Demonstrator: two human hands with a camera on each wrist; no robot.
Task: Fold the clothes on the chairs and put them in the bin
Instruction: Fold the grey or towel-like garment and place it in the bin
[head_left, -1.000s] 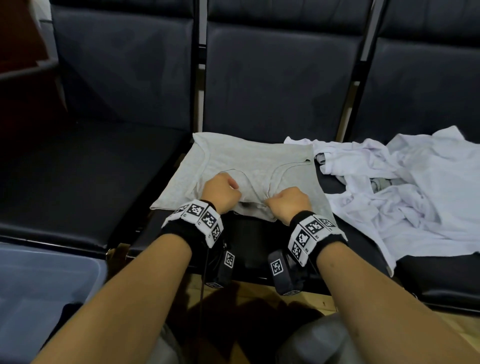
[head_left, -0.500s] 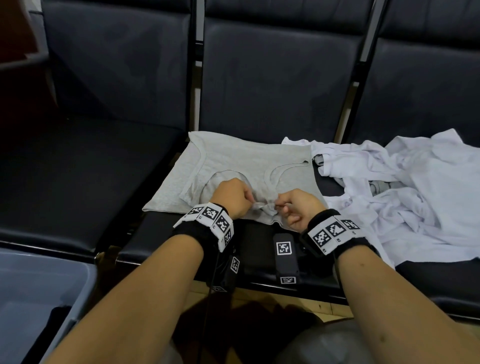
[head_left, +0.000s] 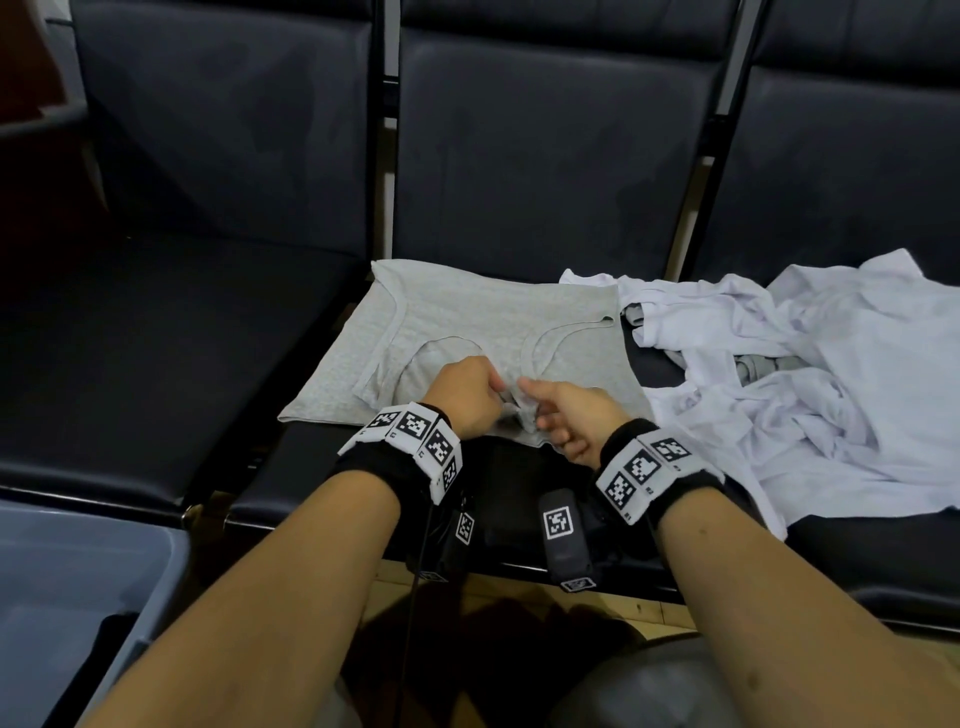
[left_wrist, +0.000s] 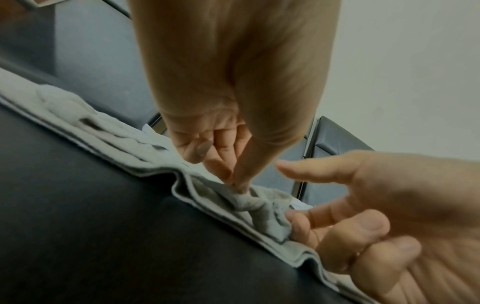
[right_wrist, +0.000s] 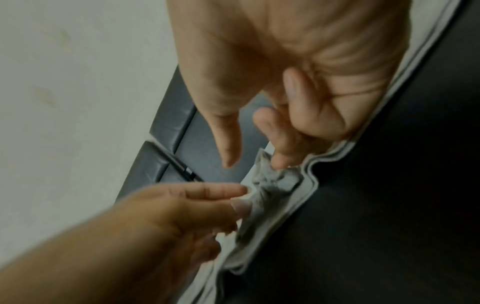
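Observation:
A grey tank top (head_left: 493, 322) lies folded flat on the middle chair seat, its straps turned toward me. A small bunch of its cloth (left_wrist: 262, 214) is gathered at the near edge. My left hand (head_left: 501, 397) pinches that bunch between thumb and fingertips (left_wrist: 239, 185). My right hand (head_left: 540, 405) is just to the right. Its thumb is lifted clear while its curled fingertips (right_wrist: 280, 164) touch the grey cloth (right_wrist: 272, 185). A heap of white clothes (head_left: 831, 389) lies crumpled on the seat to the right.
A grey-blue bin (head_left: 62, 571) stands on the floor at the lower left, with something dark inside. The left chair seat (head_left: 156, 364) is bare black padding. Chair backs rise behind the seats. Wooden floor shows under the seat edge.
Both hands have drawn together at the tank top's near edge, bunching cloth between them. The right thumb, which pinched the cloth half a second ago, has come off it.

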